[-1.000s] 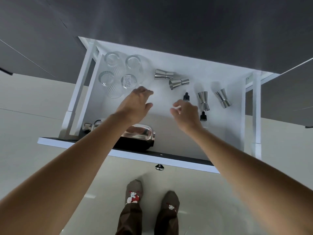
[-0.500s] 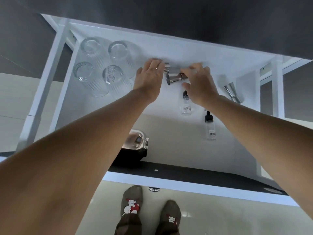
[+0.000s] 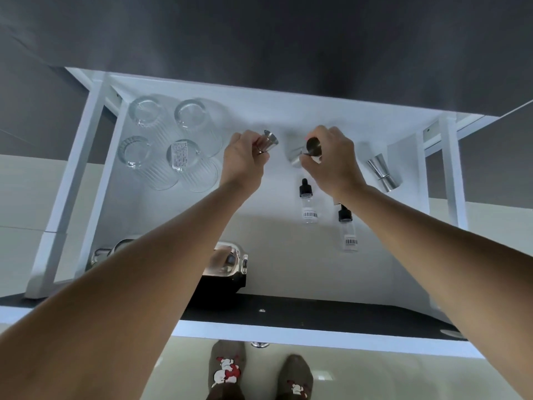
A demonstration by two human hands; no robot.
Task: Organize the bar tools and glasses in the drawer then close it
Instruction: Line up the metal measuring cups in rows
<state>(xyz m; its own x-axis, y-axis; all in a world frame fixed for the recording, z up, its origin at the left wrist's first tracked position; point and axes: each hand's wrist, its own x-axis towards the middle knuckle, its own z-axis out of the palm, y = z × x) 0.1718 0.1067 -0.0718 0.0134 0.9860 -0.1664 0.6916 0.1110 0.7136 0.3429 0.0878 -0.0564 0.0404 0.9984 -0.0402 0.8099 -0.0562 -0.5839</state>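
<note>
Since a second ago my left hand and right hand have each closed a grip on a jigger — left jigger, right jigger — lifting both near the drawer's back edge, so sorting is underway.

Home kitchen — drawer of glasses, jiggers

Left hand covers the near end of one steel jigger; only the far cone shows. Right hand hides the middle of a second jigger. A third piece behind the right wrist shows only a sliver, unidentifiable. Left forearm crosses the shaker at the drawer's near left; its body is mostly hidden. Print on the glass label and bottle barcodes is too small to read. Both feet are cut off by the bottom edge.
</note>
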